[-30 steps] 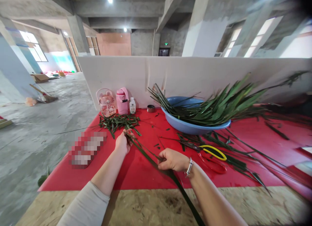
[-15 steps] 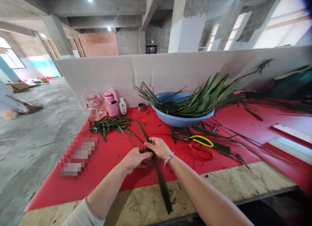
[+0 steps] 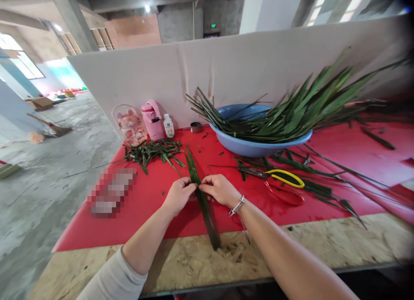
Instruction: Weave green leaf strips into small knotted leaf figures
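Head view: a red mat covers a chipboard table in a concrete hall. Far right, a blue basin holds long leaves. Near centre, left hand and right hand both pinch one leaf on the mat.

Two hands pinch a long green leaf over the red worktop

The left hand and right hand meet on the leaf; yellow-and-red scissors lie right, before a blue basin heaped with leaves.
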Demonstrator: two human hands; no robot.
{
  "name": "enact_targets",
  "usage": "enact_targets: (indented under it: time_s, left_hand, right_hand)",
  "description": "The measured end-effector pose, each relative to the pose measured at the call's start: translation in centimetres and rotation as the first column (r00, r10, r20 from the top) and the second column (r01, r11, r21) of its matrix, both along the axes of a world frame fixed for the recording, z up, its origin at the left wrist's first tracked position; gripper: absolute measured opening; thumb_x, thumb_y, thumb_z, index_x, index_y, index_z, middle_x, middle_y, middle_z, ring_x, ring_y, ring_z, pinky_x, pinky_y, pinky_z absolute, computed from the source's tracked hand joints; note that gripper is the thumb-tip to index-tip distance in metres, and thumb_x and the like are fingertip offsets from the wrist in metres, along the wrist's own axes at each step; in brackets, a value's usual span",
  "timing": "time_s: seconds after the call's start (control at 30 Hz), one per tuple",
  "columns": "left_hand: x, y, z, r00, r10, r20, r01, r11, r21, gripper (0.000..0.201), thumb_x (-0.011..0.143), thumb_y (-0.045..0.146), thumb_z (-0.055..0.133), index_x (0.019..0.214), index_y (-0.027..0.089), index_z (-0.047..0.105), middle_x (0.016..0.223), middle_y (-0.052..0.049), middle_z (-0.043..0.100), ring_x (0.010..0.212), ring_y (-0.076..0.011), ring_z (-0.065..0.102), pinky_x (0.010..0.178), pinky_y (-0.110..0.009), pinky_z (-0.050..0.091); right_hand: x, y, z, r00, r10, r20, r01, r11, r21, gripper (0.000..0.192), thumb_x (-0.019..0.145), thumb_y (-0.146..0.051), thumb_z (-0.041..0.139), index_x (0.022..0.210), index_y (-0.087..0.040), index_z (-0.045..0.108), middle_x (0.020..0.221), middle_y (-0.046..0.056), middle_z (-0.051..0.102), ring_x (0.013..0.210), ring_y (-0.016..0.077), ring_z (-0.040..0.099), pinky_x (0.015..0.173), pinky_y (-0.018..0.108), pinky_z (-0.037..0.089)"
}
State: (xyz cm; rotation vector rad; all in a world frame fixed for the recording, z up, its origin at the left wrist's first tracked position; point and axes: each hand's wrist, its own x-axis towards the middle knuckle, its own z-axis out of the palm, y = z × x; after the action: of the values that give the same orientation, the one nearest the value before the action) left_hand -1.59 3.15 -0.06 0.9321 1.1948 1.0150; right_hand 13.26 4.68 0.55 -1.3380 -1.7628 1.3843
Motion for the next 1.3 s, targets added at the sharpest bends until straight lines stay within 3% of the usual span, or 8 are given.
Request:
enact_targets:
  time_s: [0.13, 0.33, 0.43, 0.63, 0.8, 0.97, 1.17, 1.3]
  left_hand:
    - [-0.3, 0.1, -0.3, 0.999, -0.012, -0.045, 0.009, 0.998, -0.064, 0.004, 0.062, 0.015, 0.063, 0.061, 0.014, 0.058, 0.057, 0.001, 0.057, 0.052, -0.0111, 0.057, 0.057, -0.025, 0.050]
    - [-0.3, 0.4, -0.9, 0.986, 0.076, -0.147, -0.080, 0.997, -0.020, 0.004, 0.059, 0.010, 0.058, 0.058, 0.014, 0.058, 0.053, 0.001, 0.056, 0.047, -0.0093, 0.051, 0.048, -0.020, 0.044]
    - [0.2, 0.4, -1.0, 0.988, 0.136, -0.073, -0.140, 0.989, -0.055, 0.005, 0.058, 0.010, 0.056, 0.058, 0.014, 0.057, 0.051, 0.002, 0.052, 0.046, -0.0087, 0.049, 0.046, -0.019, 0.043]
    - [0.4, 0.2, -0.3, 0.983, 0.130, 0.131, -0.118, 0.988, -0.095, 0.008, 0.058, 0.016, 0.062, 0.066, 0.015, 0.060, 0.053, 0.003, 0.050, 0.047, -0.0078, 0.048, 0.049, -0.021, 0.047]
    - [-0.1, 0.4, 0.2, 0.986, 0.107, 0.128, -0.092, 0.989, -0.116, 0.010, 0.057, 0.014, 0.064, 0.065, 0.014, 0.060, 0.057, 0.001, 0.055, 0.051, -0.0083, 0.051, 0.052, -0.021, 0.048]
    - [-0.2, 0.8, -0.1, 0.983, 0.159, 0.089, -0.157, 0.987, -0.025, 0.014, 0.055, 0.008, 0.057, 0.067, 0.017, 0.058, 0.063, 0.002, 0.059, 0.054, -0.0102, 0.054, 0.052, -0.021, 0.047]
    - [-0.2, 1.7, -0.3, 0.968, 0.236, 0.083, -0.244, 0.962, 0.118, 0.008, 0.059, 0.014, 0.059, 0.066, 0.015, 0.058, 0.059, 0.002, 0.058, 0.053, -0.0087, 0.052, 0.052, -0.018, 0.043]
    - [-0.8, 1.8, 0.2, 0.987, 0.076, 0.140, -0.085, 0.995, 0.056, 0.017, 0.055, 0.012, 0.063, 0.071, 0.014, 0.059, 0.066, -0.001, 0.062, 0.059, -0.0108, 0.056, 0.057, -0.021, 0.046]
  right_hand:
    - [-0.3, -0.2, -0.1, 0.996, -0.010, 0.084, 0.002, 0.995, 0.096, 0.014, 0.071, -0.023, 0.051, 0.061, -0.015, 0.056, 0.044, -0.004, 0.049, 0.041, 0.0069, 0.041, 0.042, 0.018, 0.029]
    - [-1.1, -0.6, -0.3, 0.985, -0.079, 0.154, 0.040, 0.971, 0.237, 0.013, 0.068, -0.021, 0.050, 0.058, -0.015, 0.056, 0.044, -0.003, 0.047, 0.045, 0.0085, 0.040, 0.046, 0.020, 0.029]
    - [-1.5, -0.7, -0.5, 0.979, -0.137, 0.149, 0.095, 0.961, 0.261, 0.013, 0.067, -0.021, 0.049, 0.055, -0.016, 0.054, 0.042, -0.003, 0.045, 0.047, 0.0095, 0.042, 0.048, 0.020, 0.029]
    - [-1.7, -0.5, -1.2, 0.989, -0.151, -0.001, 0.150, 0.981, 0.123, 0.017, 0.073, -0.027, 0.045, 0.062, -0.017, 0.053, 0.048, -0.003, 0.049, 0.046, 0.0095, 0.043, 0.044, 0.019, 0.031]
    - [-1.9, -0.5, -1.4, 0.989, -0.148, -0.001, 0.147, 0.981, 0.130, 0.017, 0.075, -0.028, 0.045, 0.064, -0.017, 0.051, 0.049, -0.003, 0.050, 0.047, 0.0098, 0.045, 0.046, 0.019, 0.033]
    - [-2.3, -0.7, -1.7, 0.989, -0.150, -0.016, 0.150, 0.968, 0.202, 0.022, 0.077, -0.035, 0.048, 0.070, -0.016, 0.056, 0.058, 0.000, 0.054, 0.053, 0.0110, 0.046, 0.049, 0.021, 0.033]
    - [-2.8, -0.9, -2.0, 0.980, -0.099, -0.172, 0.117, 0.988, 0.100, 0.024, 0.074, -0.040, 0.053, 0.071, -0.017, 0.051, 0.058, -0.002, 0.051, 0.051, 0.0096, 0.042, 0.046, 0.021, 0.030]
    - [-2.9, -1.0, -2.2, 0.950, -0.110, -0.293, 0.111, 0.994, -0.013, 0.024, 0.072, -0.039, 0.054, 0.070, -0.017, 0.048, 0.056, -0.004, 0.047, 0.048, 0.0077, 0.039, 0.045, 0.020, 0.029]
